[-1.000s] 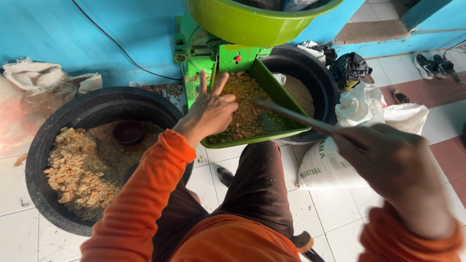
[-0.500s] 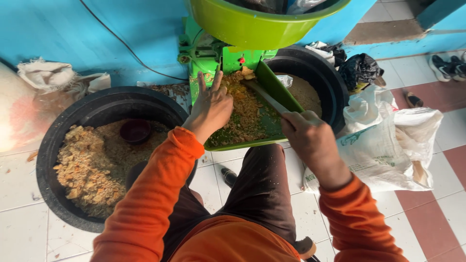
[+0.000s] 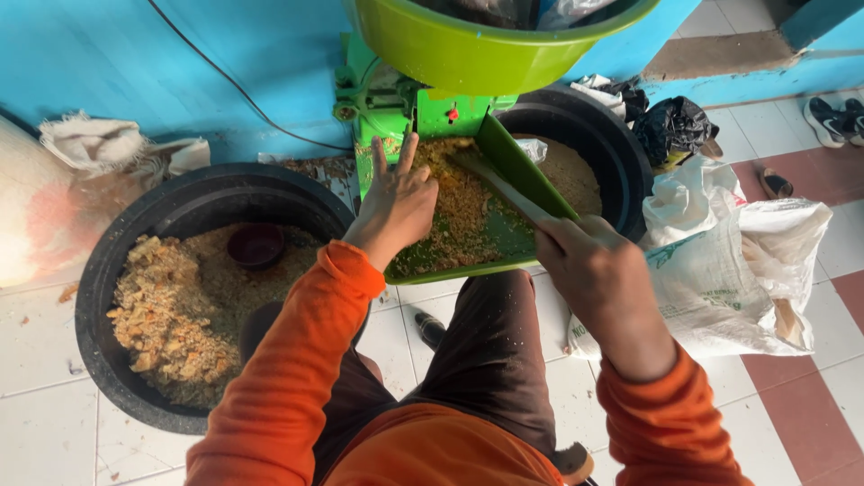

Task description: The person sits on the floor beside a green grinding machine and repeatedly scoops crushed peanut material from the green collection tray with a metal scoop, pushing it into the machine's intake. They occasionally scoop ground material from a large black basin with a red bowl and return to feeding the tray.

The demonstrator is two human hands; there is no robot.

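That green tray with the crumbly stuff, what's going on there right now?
A person in orange sleeves is working at a green machine. The left hand rests flat, fingers spread, on the brown crumbly mash in the green tray under the machine. The right hand holds a thin flat stick with its tip in the mash. A black tub at the left holds more of the coarse mix and a small dark bowl. A second black tub sits behind the tray.
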